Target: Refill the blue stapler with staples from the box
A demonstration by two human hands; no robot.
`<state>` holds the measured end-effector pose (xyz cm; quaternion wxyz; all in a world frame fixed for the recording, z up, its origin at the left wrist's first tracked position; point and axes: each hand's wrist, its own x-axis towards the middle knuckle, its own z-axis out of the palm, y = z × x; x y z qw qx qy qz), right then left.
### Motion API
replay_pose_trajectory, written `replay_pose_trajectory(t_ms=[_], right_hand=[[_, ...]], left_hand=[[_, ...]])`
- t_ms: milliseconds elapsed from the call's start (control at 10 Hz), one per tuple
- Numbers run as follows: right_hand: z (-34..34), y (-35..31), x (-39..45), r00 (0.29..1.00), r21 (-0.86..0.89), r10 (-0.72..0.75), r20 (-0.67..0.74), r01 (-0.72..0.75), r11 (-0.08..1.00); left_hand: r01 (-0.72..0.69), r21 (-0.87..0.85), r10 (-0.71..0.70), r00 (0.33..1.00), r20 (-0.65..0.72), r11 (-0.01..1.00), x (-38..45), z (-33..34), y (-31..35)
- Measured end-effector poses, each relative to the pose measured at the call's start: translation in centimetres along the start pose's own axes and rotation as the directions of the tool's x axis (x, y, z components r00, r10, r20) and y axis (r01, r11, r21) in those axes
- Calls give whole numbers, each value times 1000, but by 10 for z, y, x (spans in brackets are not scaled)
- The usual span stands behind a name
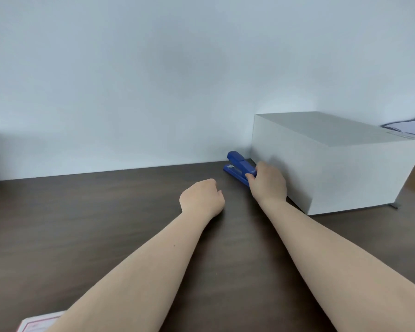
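The dark wooden table [106, 224] stretches wide and bare to my left, ending at a pale wall; on my right a large grey box [333, 168] sits close against that wall and crowds the far corner. The blue stapler [237, 167] lies on the table just beside the box's left face, its long axis running from the wall back toward me, head end farthest away. My right hand [270, 185] is the nearer one: its fingers are closed around the stapler's near end, squeezed between it and the box. My left hand [201, 198] hovers loosely curled, holding nothing, a little short and left of the stapler. Free room lies leftward and toward me, so I judge the stapler should be drawn that way. A pink-edged packet [37, 323] peeks in at the bottom left, possibly the staples.
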<state>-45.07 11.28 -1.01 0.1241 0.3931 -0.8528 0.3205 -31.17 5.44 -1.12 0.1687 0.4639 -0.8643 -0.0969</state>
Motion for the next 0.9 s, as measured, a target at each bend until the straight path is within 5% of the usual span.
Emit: replay_pose_trajectory(t_ms=[200,500,900], right_hand=[[16,5,24,996,-80,66,-52,-70,994],[16,7,33,999,-218,-52,9,53,974],[-4,14,-6,995,-156,-15,98,30,987]], left_hand=[[-10,-15,9,999,-47,1000,13,8,0],[-26,-12,26,999,-47,1000,15,9,0],[-41,-36,39,997,-69,999,1,4,5]])
